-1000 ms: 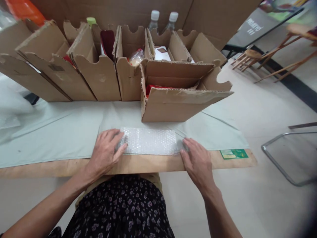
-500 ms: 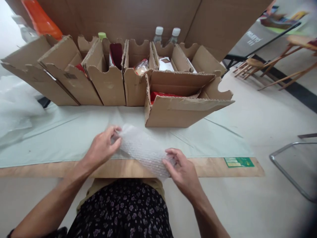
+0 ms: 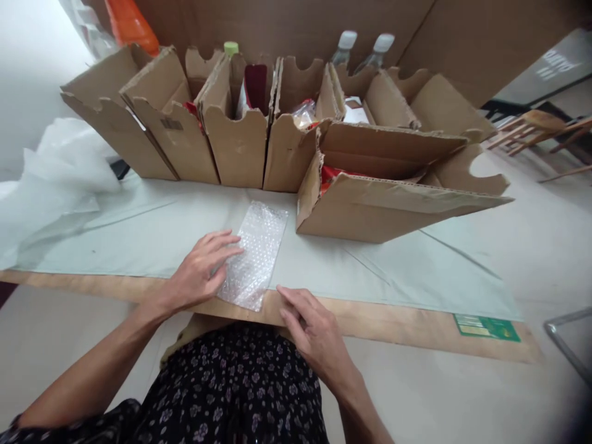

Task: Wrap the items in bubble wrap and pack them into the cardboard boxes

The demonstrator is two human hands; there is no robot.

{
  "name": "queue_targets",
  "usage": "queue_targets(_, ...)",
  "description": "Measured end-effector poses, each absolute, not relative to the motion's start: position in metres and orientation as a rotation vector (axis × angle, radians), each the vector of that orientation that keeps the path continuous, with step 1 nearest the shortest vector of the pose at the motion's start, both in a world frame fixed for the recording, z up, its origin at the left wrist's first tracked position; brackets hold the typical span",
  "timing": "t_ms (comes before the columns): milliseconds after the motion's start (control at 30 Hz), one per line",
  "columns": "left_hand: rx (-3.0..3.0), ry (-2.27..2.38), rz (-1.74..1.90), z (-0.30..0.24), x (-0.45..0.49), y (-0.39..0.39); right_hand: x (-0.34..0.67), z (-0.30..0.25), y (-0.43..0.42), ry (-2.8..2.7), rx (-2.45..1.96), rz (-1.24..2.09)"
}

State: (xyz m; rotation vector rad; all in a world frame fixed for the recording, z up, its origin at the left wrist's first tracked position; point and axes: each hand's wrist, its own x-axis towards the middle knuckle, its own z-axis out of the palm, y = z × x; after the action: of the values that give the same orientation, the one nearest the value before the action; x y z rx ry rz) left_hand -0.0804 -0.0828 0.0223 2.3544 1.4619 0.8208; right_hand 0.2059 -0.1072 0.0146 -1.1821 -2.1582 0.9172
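A clear bubble wrap bag or folded sheet (image 3: 259, 253) lies flat on the pale green cloth (image 3: 152, 228), its near end reaching over the wooden table edge. My left hand (image 3: 203, 268) rests at its left side, fingers stretched out and fingertips on the plastic. Just right of its lower corner is my right hand (image 3: 312, 320), over the wooden edge, with fingers apart from the wrap and nothing seen in them. Beyond the wrap, to the right, stands a cardboard box (image 3: 351, 213) with something red inside.
A row of open cardboard boxes (image 3: 240, 148) stands at the back, holding packets. Behind them are an orange bottle (image 3: 132, 28) and two white-capped bottles (image 3: 374, 55). Crumpled plastic wrap (image 3: 60, 172) lies at left. A green card (image 3: 485, 327) is on the front edge at right.
The bubble wrap has gone from being held between both hands to lying flat, turned lengthwise away from me. My right hand has let go of it. The camera view has shifted.
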Motion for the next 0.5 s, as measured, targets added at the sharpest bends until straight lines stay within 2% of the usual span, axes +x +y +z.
queue_targets(167,2.301,1.359,0.691,0.024,-0.093,-0.132,0.181,0.011,-0.096,-2.522,-0.953,0.48)
queue_targets(267,2.27,1.369,0.657,0.023,-0.091,-0.133,0.164,0.004,-0.088,-2.518,-0.907,0.399)
queue_targets(367,2.239,1.363,0.691,0.026,-0.088,-0.129,0.16,0.005,-0.081,-2.267,-0.957,0.701)
queue_targets(500,2.004,1.536,0.911,0.027,-0.076,-0.12,0.167,0.013,-0.073,-1.889,-1.098,1.19)
